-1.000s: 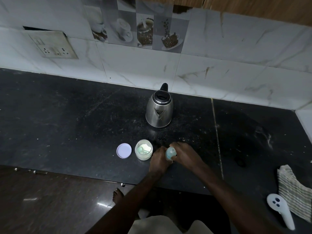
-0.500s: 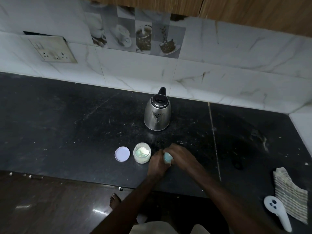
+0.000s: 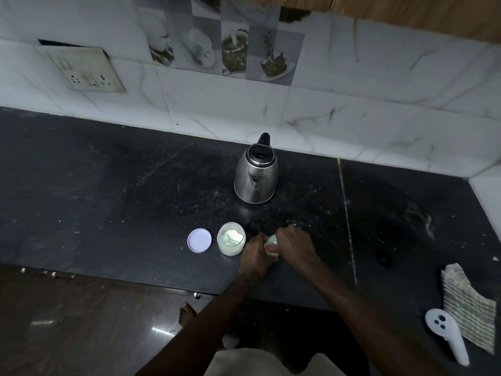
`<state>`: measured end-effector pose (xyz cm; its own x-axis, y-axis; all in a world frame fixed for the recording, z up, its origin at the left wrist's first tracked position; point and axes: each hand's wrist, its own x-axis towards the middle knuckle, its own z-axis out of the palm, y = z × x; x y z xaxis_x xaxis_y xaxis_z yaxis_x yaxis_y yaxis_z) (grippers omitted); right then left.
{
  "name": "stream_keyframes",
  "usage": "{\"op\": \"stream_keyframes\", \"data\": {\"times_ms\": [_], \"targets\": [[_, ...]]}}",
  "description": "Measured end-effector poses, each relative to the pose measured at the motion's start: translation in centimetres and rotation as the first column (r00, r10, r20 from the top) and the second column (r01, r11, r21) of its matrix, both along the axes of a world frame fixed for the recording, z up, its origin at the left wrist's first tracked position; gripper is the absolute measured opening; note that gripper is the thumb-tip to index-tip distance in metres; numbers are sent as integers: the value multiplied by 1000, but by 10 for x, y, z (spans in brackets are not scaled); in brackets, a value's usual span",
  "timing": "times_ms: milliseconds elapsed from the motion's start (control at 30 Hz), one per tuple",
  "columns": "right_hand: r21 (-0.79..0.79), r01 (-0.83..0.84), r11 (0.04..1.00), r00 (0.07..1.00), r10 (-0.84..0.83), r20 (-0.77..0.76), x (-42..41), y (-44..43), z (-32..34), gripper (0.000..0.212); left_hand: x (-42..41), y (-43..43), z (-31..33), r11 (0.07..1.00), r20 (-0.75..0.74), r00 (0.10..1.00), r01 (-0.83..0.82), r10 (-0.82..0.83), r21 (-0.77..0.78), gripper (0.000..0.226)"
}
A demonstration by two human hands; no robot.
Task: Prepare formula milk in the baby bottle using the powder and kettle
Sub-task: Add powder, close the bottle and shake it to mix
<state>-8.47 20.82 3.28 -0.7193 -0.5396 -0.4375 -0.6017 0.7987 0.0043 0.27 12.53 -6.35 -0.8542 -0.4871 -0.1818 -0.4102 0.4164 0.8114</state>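
The fingers (image 3: 260,241) of the left hand (image 3: 254,255) are curled round the baby bottle (image 3: 272,239), of which only a small pale teal patch is seen between the two hands. The right hand (image 3: 294,244) is closed over the top of the bottle from the right, its fingers wrapped round it and mostly hidden under the knuckles. The bottle is held just below the middle of the frame, over the front part of the black desk (image 3: 108,199); whether its base rests on the desk cannot be told. Just to the left of the left hand an open jar of powder (image 3: 231,240) is stood upright, with a pale green scoop lying in the powder. Its round lid (image 3: 199,240) is laid flat just beside it on the left, apart from it. Above the hands, near the tiled wall, a steel kettle (image 3: 256,177) is stood with its black lid closed. A socket plate (image 3: 86,69) is set in the wall at the upper left. At the lower right a striped cloth (image 3: 466,305) and a white handled object (image 3: 444,335) are seen on the desk.
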Motion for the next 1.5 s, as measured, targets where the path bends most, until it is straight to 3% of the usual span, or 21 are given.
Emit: {"op": "stream_keyframes", "data": {"times_ms": [133, 233, 400, 900, 967, 1067, 1233, 1367, 1500], "targets": [[-28, -97, 995, 991, 99, 88, -8, 3, 10, 70, 0, 1, 0, 1000, -5, 1000, -1, 1, -13, 46], [-66, -162, 985, 983, 167, 70, -11, 4, 16, 34, -2, 0, -1, 1000, -3, 1000, -8, 8, -8, 48], [-39, -204, 978, 974, 207, 91, -15, 3, 17, 24, -2, -1, -2, 1000, 9, 1000, 12, -12, -22, 49], [-105, 98, 990, 995, -99, 3, 6, 24, 0, 76, 0, 0, 1, 998, 28, 999, 25, -23, -53, 48], [-103, 116, 988, 993, -118, -13, 18, 40, -4, 74, 0, 1, 2, 999, 30, 999, 33, -32, -40, 45], [-142, 189, 972, 980, -196, -33, 38, 64, -17, 49, 3, 1, 3, 999, 16, 999, 32, -32, -17, 45], [-234, 363, 902, 932, -351, 92, 55, 82, -28, 60, 5, -2, 5, 995, 7, 997, 72, -72, -71, 41], [-365, 386, 847, 921, -331, 206, 47, 86, -30, 65, 10, -1, 10, 993, -20, 997, 76, -78, -94, 43], [-495, 361, 790, 923, -230, 307, 36, 81, -24, 89, 14, 5, 26, 997, -30, 997, 67, -68, -30, 57]]}}
